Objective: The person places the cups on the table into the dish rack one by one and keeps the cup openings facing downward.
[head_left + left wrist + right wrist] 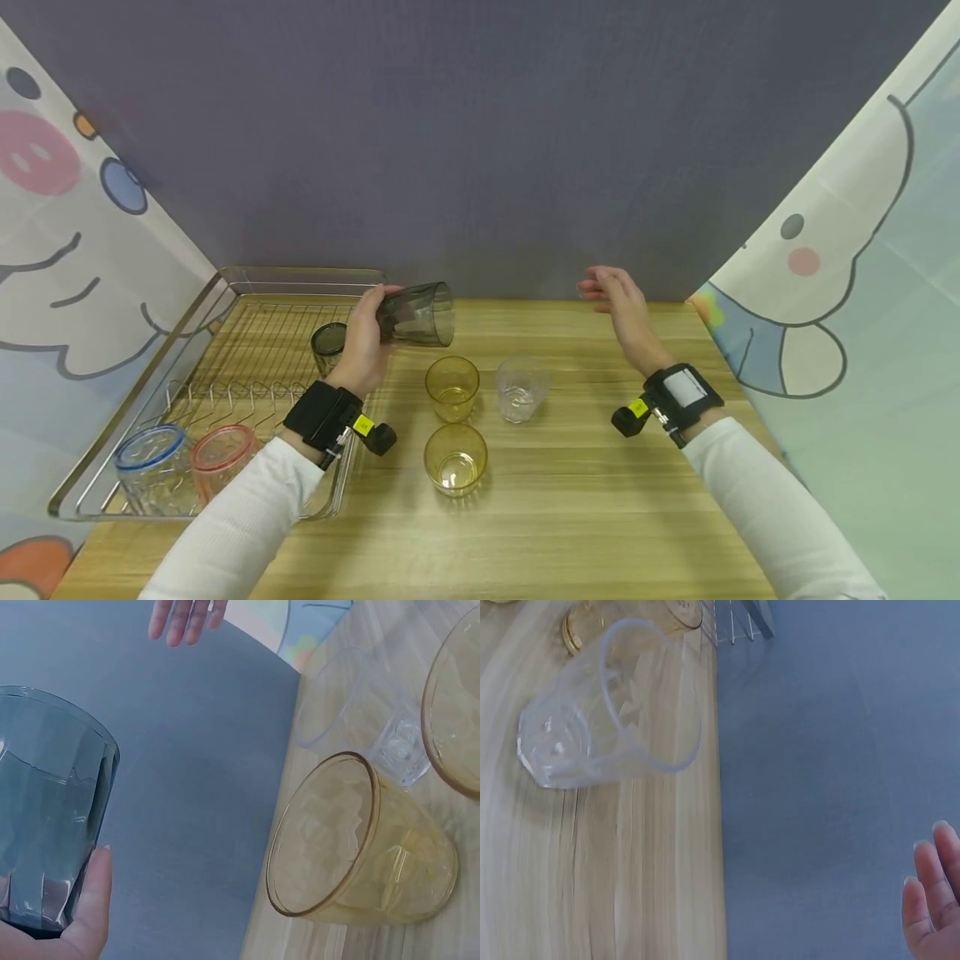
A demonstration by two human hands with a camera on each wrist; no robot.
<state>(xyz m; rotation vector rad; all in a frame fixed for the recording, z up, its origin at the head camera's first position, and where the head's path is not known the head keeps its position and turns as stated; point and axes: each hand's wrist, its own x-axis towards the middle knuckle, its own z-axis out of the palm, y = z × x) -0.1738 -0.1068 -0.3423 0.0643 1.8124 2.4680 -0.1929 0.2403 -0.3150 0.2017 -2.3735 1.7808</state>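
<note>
My left hand (363, 343) grips a dark grey glass (411, 317) near its base. That glass is tipped onto its side in the air, mouth to the right, beside the wire rack. In the left wrist view, a thumb lies along the side of the grey glass (49, 810). My right hand (628, 318) hovers over the far right of the table, fingers loosely extended and holding nothing. Below and between the hands, two yellow glasses (453, 388) and a clear glass (522, 390) stand upright on the wooden table.
A wire dish rack (262, 333) takes up the left side. In it are another dark glass (328, 348), a blue-rimmed glass (157, 477) and a red-rimmed glass (219, 467). A grey panel (480, 150) rises behind the table, with cartoon-printed sheets on both sides.
</note>
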